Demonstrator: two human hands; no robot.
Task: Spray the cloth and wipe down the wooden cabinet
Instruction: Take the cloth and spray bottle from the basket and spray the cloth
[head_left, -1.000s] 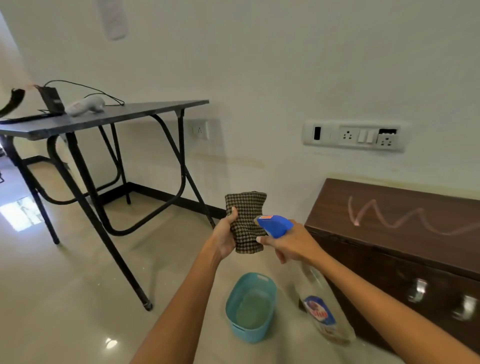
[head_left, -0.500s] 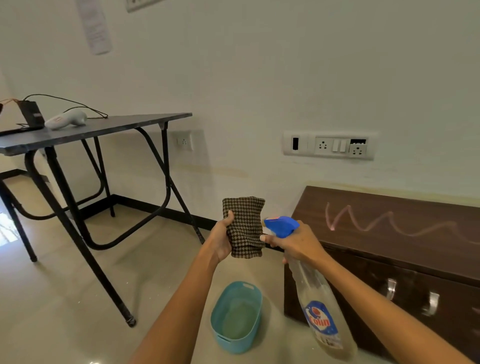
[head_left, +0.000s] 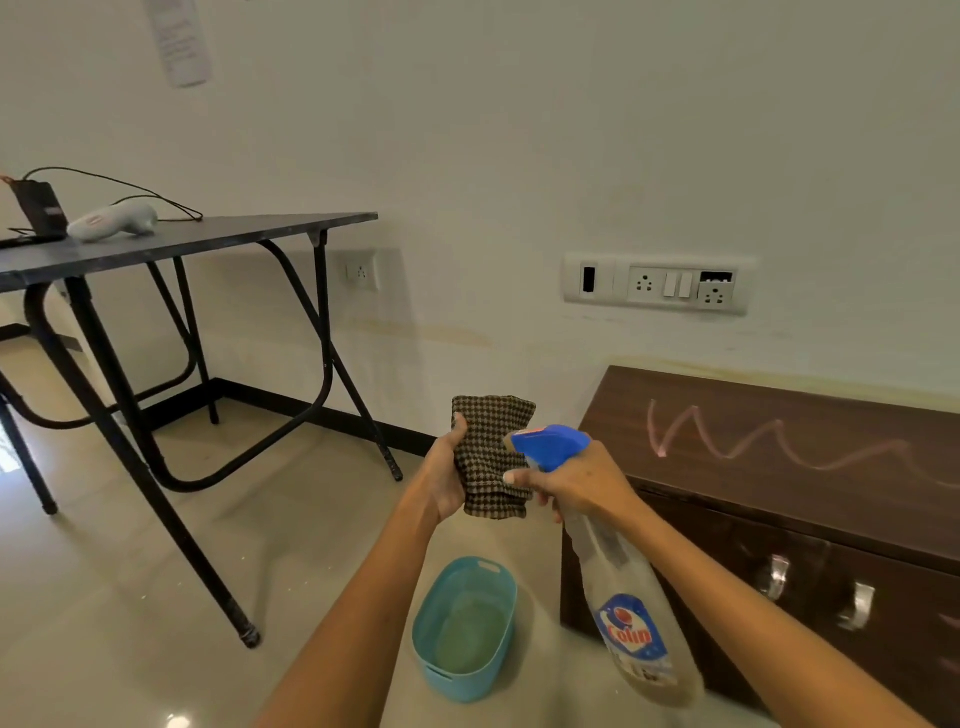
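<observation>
The wooden cabinet (head_left: 779, 499) is cut off by the right and bottom edges, so its full width is not shown. The left end of the folding table (head_left: 171, 244) is lost at the left edge. Part of the folded cloth (head_left: 491, 457) is covered by the left hand (head_left: 447, 483) and by the spray bottle (head_left: 623, 587) nozzle. The bottle's trigger is hidden under the right hand (head_left: 576, 480). The print on the wall paper (head_left: 179, 41) cannot be read.
</observation>
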